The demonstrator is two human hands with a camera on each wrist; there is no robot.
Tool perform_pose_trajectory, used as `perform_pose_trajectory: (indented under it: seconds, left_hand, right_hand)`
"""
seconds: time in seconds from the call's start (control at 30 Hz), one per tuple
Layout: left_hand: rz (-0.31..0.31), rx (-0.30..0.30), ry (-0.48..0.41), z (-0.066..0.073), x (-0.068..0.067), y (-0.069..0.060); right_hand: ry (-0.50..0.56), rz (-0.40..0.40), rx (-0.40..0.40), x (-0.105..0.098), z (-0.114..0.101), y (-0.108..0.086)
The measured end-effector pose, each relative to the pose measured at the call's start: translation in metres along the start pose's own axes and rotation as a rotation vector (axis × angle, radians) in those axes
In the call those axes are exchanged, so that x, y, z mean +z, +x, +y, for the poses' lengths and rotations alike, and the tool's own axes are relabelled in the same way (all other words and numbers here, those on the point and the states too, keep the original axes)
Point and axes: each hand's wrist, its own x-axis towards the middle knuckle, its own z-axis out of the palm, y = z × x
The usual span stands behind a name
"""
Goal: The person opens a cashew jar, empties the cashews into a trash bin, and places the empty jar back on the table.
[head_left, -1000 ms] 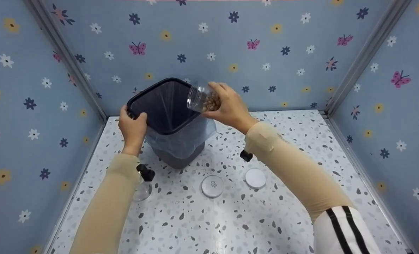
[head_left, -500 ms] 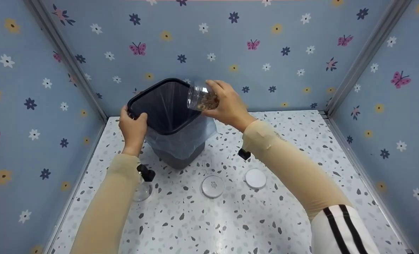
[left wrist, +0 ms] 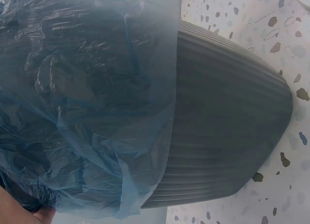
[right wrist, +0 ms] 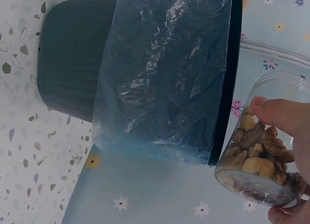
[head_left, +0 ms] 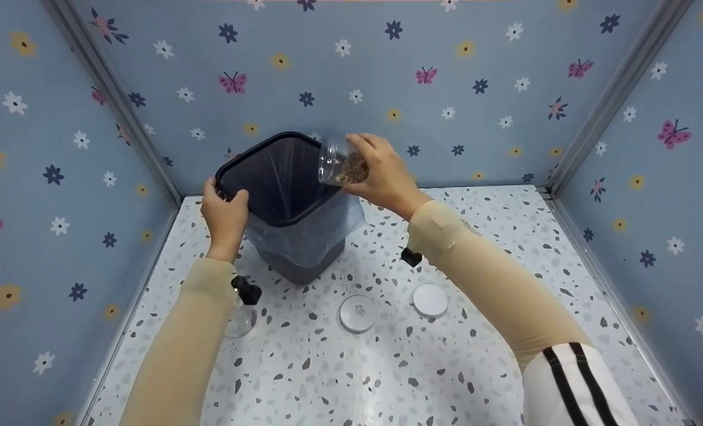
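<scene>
In the head view, my left hand (head_left: 224, 222) grips the black rim (head_left: 268, 222) of a grey trash bin (head_left: 301, 273), fitted with a translucent blue liner (head_left: 304, 245). The left wrist view shows mainly the liner and the bin's ribbed side. My right hand (head_left: 384, 177) holds a clear jar (head_left: 329, 163) at the bin's right rim. The jar is tilted, its mouth towards the bin. Brown and tan lumpy dried pieces (right wrist: 259, 161) fill part of it, lying along its lower side; their kind is unclear.
On the speckled tabletop (head_left: 304, 367) lie a round lid with markings (head_left: 358, 313) and a plain white lid (head_left: 430, 300). A clear round container (head_left: 242, 322) stands partly hidden beneath my left wrist. Flower-patterned panels (head_left: 387, 59) enclose the back and sides.
The jar in my right hand has tipped slightly, and its pieces have slid a little towards the mouth. My left hand and the bin have stayed in place.
</scene>
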Motion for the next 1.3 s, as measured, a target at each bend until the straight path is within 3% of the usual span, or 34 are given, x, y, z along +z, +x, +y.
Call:
perform_pose_trajectory:
  seconds: [0.3,0.7,1.3]
  left_hand:
    - [0.022,0.007,0.01,0.0002,0.0021,0.0006]
    - [-0.008,-0.015,-0.009,0.0003,0.0005,-0.0018]
    - [0.003,-0.016,0.006,0.0003,0.0007,0.0002]
  right_hand:
    - [-0.042,-0.011,-0.019,-0.0002,0.0012,0.0018]
    - [-0.085,0.018,-0.095,0.0011,0.0036,0.0038]
    - [-0.134,-0.003,-0.114,0.0017,-0.0002,0.0083]
